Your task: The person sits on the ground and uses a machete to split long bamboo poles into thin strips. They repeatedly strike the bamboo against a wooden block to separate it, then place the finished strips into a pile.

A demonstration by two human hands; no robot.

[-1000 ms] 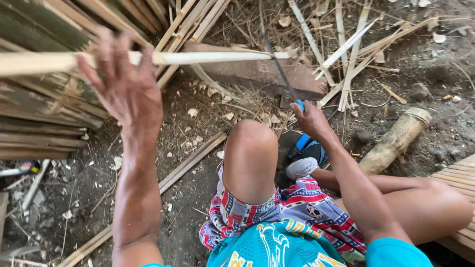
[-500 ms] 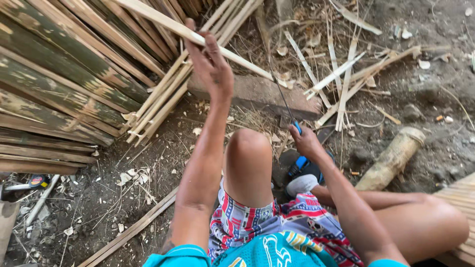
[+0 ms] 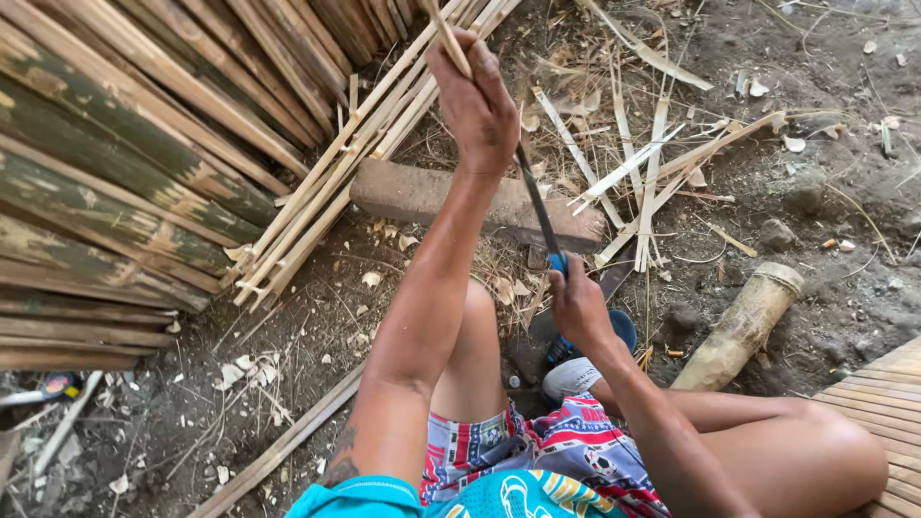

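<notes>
Near the top edge of the view, the left hand (image 3: 477,101) is clenched around a thin bamboo strip (image 3: 449,43), whose upper end runs out of the picture, so its length cannot be told. Below it, the right hand (image 3: 578,305) is closed around the blue handle of a knife (image 3: 537,206); the fingers cover most of the handle, and the dark blade rises from that fist up to the left hand, where its tip is lost behind the wrist. Whether the blade touches the strip cannot be made out.

Between the two arms, a raised bare knee (image 3: 477,326) hides part of the ground, and patterned shorts (image 3: 537,451) fill the lower edge. Just beyond the arms lies a flat stone block (image 3: 422,192) on the dirt, with loose pale slivers (image 3: 643,182) scattered over and beside it. To the left, a heap of wide green-brown bamboo slats (image 3: 115,192) is stacked, cut off by the frame, and a bundle of thin split strips (image 3: 326,201) leans against it. To the right, a short bamboo stump (image 3: 739,326) lies near a slatted platform (image 3: 878,393).
</notes>
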